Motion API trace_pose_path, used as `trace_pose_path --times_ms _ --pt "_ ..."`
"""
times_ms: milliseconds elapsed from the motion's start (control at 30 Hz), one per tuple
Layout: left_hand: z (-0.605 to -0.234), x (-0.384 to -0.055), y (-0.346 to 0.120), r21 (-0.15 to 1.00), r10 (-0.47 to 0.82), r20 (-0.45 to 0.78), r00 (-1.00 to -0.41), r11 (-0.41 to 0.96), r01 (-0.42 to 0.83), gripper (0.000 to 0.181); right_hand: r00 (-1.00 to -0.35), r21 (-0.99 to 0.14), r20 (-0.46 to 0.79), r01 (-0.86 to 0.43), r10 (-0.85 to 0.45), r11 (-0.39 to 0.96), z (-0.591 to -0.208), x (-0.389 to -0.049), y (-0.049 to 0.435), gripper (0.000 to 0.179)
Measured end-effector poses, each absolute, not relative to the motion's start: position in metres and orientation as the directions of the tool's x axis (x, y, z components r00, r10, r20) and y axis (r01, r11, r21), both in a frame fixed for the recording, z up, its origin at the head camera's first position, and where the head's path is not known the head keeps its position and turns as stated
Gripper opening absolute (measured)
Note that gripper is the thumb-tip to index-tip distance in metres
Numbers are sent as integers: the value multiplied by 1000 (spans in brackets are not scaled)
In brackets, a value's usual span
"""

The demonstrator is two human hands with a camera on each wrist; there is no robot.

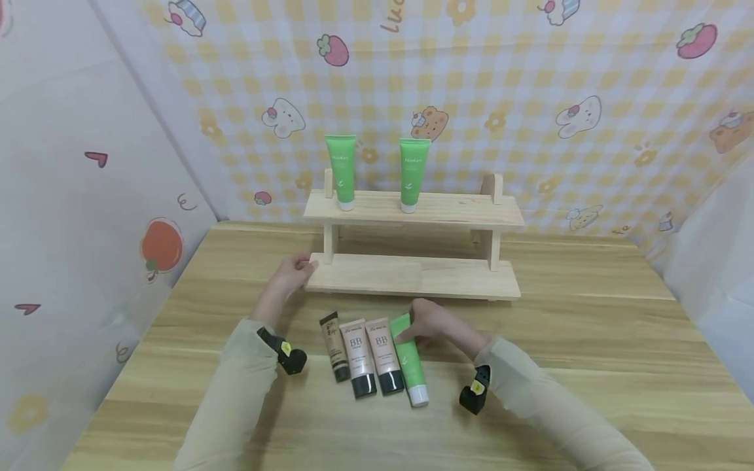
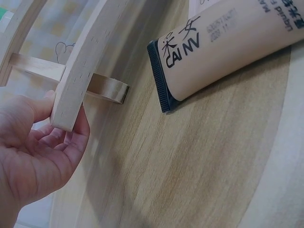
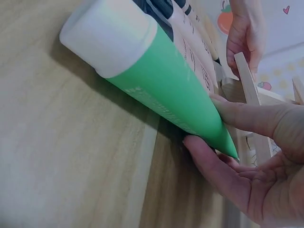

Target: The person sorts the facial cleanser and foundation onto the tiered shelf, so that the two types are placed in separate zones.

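My left hand [image 1: 292, 273] grips the left end of the lower board of a two-tier wooden shelf [image 1: 412, 275], thumb on top and fingers beneath in the left wrist view. With thumb and fingers, my right hand [image 1: 434, 320] pinches the flat end of a green tube [image 1: 411, 366] with a white cap [image 3: 109, 33]. That tube lies at the right of a row on the table. Beside it are two pinkish BB cream tubes [image 1: 385, 353] with black caps. A slimmer tan foundation tube [image 2: 223, 52] lies at the row's left end.
Two more green tubes [image 1: 343, 170] stand on their caps on the shelf's upper board [image 1: 453, 206]. The shelf stands toward the back of the wooden table [image 1: 589, 340], before a yellow checked cloth [image 1: 377, 85]. White cloth [image 1: 76, 196] hangs at the left side.
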State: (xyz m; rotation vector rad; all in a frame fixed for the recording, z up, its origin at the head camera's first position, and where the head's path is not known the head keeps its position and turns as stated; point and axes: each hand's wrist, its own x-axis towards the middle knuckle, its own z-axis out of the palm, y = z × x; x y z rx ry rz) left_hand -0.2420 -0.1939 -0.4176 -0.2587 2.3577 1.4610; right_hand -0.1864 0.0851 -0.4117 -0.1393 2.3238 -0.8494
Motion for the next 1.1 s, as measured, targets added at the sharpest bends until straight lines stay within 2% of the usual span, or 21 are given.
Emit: trace_pose_path --times_ms 400,633,733,1100 --pt "-418 -240 -194 822 30 -399 -916 455 -343 58 -761 -674 -550 161 -345 721 -412 -185 93 37" --pt "-418 -236 -197 818 45 -408 -912 463 -343 57 -747 -687 -554 161 -368 708 -407 -188 98 52" --pt "-418 -237 -196 816 35 -410 -912 460 -349 57 -744 -702 -552 171 -377 692 -405 -191 101 51" --pt "-417 -242 -193 816 16 -414 -910 450 -363 57 -772 -727 -471 66 -427 683 -384 -201 113 44"
